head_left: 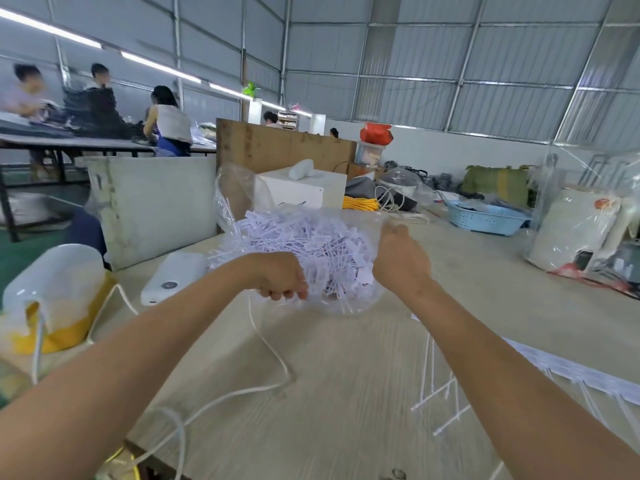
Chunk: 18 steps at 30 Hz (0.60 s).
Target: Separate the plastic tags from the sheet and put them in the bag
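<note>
Bag: clear plastic bag [239, 188] on the desk [346, 375], mouth standing open at the far left, body bulging with loose white plastic tags [311, 240].
Left hand: left hand [282, 277] at the near rim of the bag, fingers curled round the plastic film and perhaps a few tags; blur hides which.
Right hand: right hand [401, 259] at the bag's right edge, back toward the camera, fingers reaching to the film; whether they pinch it cannot be told.
Sheet: tag sheet [568, 370] lies flat on the desk at lower right, long axis running from near centre toward the right edge, fringe of uncut tags hanging along its near side.
Loose strips: white runner strips [446, 400] scattered just beside the sheet.
Key relation: sheet lies near and to the right of both hands, behind the right forearm; the right hand is nearer and would have to draw back toward the body to reach it.
Stage, judged: bag being steadied or opened; more of the sheet left to strip.
Also present: white cord [273, 355], blue basket [485, 218].
</note>
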Available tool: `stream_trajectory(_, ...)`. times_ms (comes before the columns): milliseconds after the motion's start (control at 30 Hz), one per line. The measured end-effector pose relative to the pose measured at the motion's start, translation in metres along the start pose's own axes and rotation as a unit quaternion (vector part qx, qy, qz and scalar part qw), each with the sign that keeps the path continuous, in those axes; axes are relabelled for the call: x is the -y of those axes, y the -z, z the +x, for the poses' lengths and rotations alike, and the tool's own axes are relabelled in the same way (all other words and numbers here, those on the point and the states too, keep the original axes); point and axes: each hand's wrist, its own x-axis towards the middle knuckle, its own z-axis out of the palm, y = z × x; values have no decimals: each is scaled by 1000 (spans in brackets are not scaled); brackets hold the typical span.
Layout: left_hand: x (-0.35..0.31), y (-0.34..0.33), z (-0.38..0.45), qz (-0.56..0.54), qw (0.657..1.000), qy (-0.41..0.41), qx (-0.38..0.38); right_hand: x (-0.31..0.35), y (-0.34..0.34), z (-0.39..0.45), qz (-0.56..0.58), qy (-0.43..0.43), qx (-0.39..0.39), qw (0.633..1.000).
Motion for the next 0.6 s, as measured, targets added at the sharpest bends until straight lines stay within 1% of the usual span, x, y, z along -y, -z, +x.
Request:
stream_trajectory(100, -16, 3, 28, 43, 990, -63, -116, -4, 2, 8, 78, 23, -37, 996)
stream_trajectory(167, -28, 7, 48, 77, 976, -88, -182, -4, 5, 10, 104, 38, -36, 993)
stream_trajectory(233, -41, 9, 67, 89, 971, -110, -191, -5, 8, 10, 112, 43, -23, 993)
stream_trajectory(300, -51, 6, 85, 140, 964, -113, -195, -8, 10, 9, 116, 44, -8, 992)
stream_trajectory(367, -50, -6, 104, 237, 933, -109, -247, -12, 11, 8, 120, 51, 0, 991)
stream_trajectory(433, -41, -24, 119, 290, 907, -98, -290, -17, 12, 7, 121, 57, 1, 991)
stream_trajectory(467, -36, -32, 125, 310, 902, -91, -287, -20, 12, 6, 122, 58, 1, 991)
stream_trajectory(533, -27, -43, 136, 338, 897, -65, -276, -24, 11, 6, 127, 60, -6, 990)
stream_trajectory(600, -25, -43, 140, 334, 900, -16, -281, -25, 9, 5, 135, 59, -11, 989)
